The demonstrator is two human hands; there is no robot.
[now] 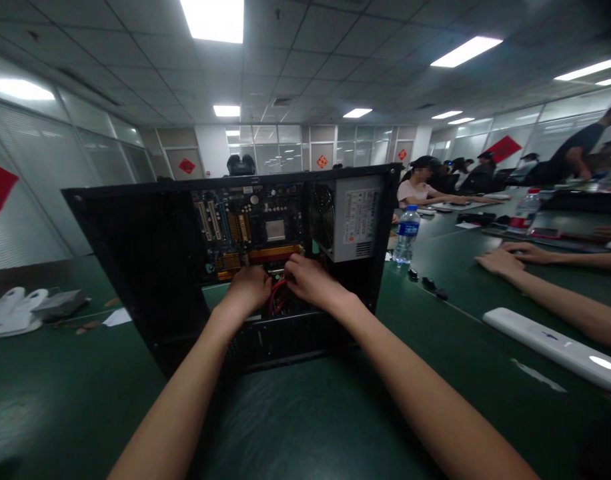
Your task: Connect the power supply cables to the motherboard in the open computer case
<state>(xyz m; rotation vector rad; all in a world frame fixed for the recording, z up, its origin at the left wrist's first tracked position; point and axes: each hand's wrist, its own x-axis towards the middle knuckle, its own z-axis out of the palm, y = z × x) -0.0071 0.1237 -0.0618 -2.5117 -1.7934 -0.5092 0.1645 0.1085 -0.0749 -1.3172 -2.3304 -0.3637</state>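
Note:
An open black computer case [135, 267] stands on the green table [305, 413], its motherboard [250, 230] and grey power supply [353, 220] exposed. Both my hands reach inside, below the motherboard. My left hand [248, 288] is curled with its fingers tucked in by the red cables [277, 297]. My right hand [310, 280] is curled too, fingers pressed at the same red cables near the board's lower edge. What the fingertips grip is hidden.
A water bottle [406, 233] stands right of the case, with small dark parts [428, 283] beside it. Another person's forearms [550, 293] rest on the table at right, near a white bar-shaped device [555, 347]. White objects [15, 313] lie at far left. Several people sit farther back.

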